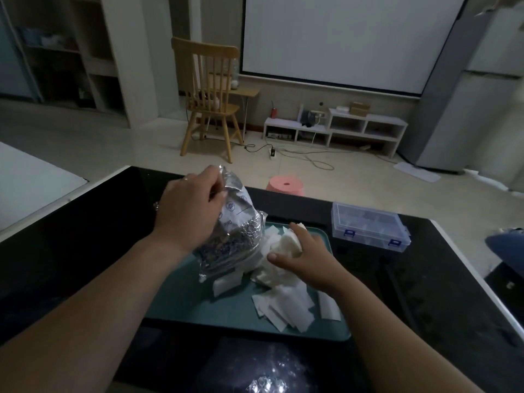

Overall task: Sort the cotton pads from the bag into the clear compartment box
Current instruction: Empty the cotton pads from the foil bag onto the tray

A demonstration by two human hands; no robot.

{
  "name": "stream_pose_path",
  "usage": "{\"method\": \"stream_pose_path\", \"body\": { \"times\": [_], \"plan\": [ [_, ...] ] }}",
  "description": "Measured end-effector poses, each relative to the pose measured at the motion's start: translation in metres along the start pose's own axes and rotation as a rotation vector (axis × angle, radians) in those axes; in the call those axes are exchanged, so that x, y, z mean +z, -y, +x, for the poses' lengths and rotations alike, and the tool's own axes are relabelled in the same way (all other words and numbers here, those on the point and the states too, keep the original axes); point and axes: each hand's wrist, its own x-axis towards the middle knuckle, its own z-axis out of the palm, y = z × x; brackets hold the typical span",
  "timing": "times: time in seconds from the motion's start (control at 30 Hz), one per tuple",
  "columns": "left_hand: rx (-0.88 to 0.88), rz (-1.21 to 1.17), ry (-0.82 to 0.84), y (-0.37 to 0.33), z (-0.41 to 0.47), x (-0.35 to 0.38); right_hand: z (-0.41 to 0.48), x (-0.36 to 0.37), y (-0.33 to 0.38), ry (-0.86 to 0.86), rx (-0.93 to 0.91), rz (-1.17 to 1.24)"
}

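My left hand (188, 207) grips the top of a crinkled silvery plastic bag (236, 236) and holds it tilted above a teal tray (181, 304). White square cotton pads (286, 306) lie in a loose heap on the tray, spilling from under the bag. My right hand (304, 258) holds a bunch of pads (285, 243) at the bag's right side, thumb and fingers curled round them. The clear compartment box (368, 226) with blue latches sits to the right of the tray, lid closed.
The tray rests on a glossy black table (85, 236) with a white edge. A dark blue object (507, 245) lies at the table's far right. Beyond the table are a pink stool (285, 186), a wooden chair (211, 100) and cables on the floor.
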Motion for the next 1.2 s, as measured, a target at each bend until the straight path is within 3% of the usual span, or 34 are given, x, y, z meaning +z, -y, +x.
{"method": "stream_pose_path", "body": {
  "times": [0.2,0.3,0.57,0.67,0.8,0.93,1.0,1.07,1.13,1.2],
  "plan": [
    [0.065,0.059,-0.104,-0.003,0.004,-0.009,0.000,0.001,0.003,-0.049,0.014,-0.027],
    [0.029,0.027,-0.071,-0.004,0.004,-0.011,0.001,0.003,0.006,-0.085,-0.005,-0.054],
    [-0.150,-0.143,-0.186,0.004,0.013,-0.028,0.002,0.012,0.013,-0.214,-0.111,-0.194],
    [-0.258,-0.185,-0.142,0.020,0.011,-0.017,-0.002,0.020,0.025,-0.243,-0.178,-0.257],
    [-0.539,-0.136,0.036,0.061,-0.004,0.007,-0.006,0.032,0.031,-0.162,-0.231,-0.372],
    [-0.696,-0.105,0.195,0.095,-0.031,0.020,-0.005,0.030,0.029,-0.237,-0.204,-0.288],
    [-0.662,-0.078,0.142,0.095,-0.035,0.020,-0.004,0.025,0.022,-0.255,-0.175,-0.239],
    [-0.479,-0.059,0.087,0.081,-0.037,0.019,-0.002,0.022,0.013,-0.195,-0.142,-0.239],
    [-0.245,0.051,0.245,0.063,-0.045,0.026,-0.003,0.023,0.006,-0.091,-0.101,-0.298],
    [-0.176,0.248,0.483,0.055,-0.059,0.042,-0.005,0.026,-0.002,-0.022,-0.060,-0.348]
  ]
}}
